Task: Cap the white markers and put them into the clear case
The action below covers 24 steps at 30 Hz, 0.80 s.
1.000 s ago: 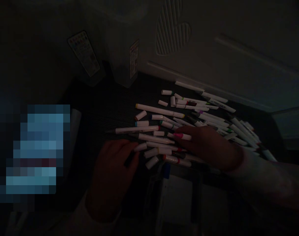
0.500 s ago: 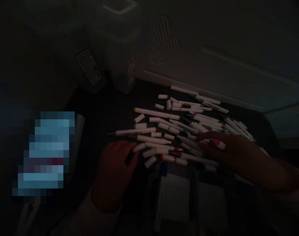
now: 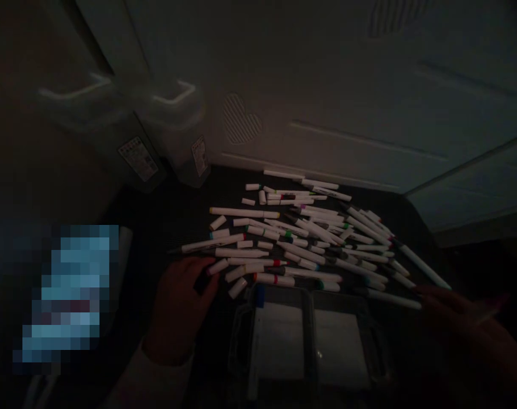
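Many white markers [image 3: 311,230] and loose marker caps [image 3: 238,288] lie scattered over a dark tabletop. At the left edge of the pile rests my left hand [image 3: 177,307], thumb and forefinger closed on a white marker cap [image 3: 218,267] with a purplish end. My right hand [image 3: 471,324], dim and blurred, is at the right beyond the pile. It holds a marker with a pink end [image 3: 492,308]; its fingertips are near the lower right markers. Between the hands, close to me, is a clear plastic case [image 3: 308,335] with white panels inside.
Two clear containers with labels [image 3: 139,158] stand at the back left. A pale panel with a ribbed heart [image 3: 241,120] rises behind the table. At the left lies a lit phone-like screen [image 3: 71,289], pixelated.
My right hand has moved right, off the pile, with the pink-ended marker in it, uncovering markers there. The view has shifted; my left hand keeps its place by the pile.
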### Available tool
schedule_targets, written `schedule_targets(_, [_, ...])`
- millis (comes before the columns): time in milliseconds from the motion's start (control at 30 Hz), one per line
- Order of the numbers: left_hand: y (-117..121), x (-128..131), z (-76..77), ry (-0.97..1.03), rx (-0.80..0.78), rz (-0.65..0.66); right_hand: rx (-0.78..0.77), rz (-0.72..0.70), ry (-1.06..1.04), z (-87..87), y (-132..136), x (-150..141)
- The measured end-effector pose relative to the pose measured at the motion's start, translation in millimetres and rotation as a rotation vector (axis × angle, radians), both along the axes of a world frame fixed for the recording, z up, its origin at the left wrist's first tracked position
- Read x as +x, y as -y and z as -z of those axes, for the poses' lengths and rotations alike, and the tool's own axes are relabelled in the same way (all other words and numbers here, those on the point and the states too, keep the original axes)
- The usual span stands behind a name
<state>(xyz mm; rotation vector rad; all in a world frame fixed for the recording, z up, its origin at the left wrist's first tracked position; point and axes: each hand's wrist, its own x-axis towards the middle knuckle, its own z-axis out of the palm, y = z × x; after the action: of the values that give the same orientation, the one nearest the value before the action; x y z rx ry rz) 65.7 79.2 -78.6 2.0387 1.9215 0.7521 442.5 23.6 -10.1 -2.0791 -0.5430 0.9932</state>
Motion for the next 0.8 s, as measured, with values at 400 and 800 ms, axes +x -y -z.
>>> schedule_targets(400, [-8,-4,6.5,0.141,0.017,-0.025,0.415,0.259,-0.547,50.1,25,-13])
schedule_targets(800, [-4,0,-4.9,0.318,-0.029,-0.086,0.575,-0.072,-0.292,63.9,28,-3])
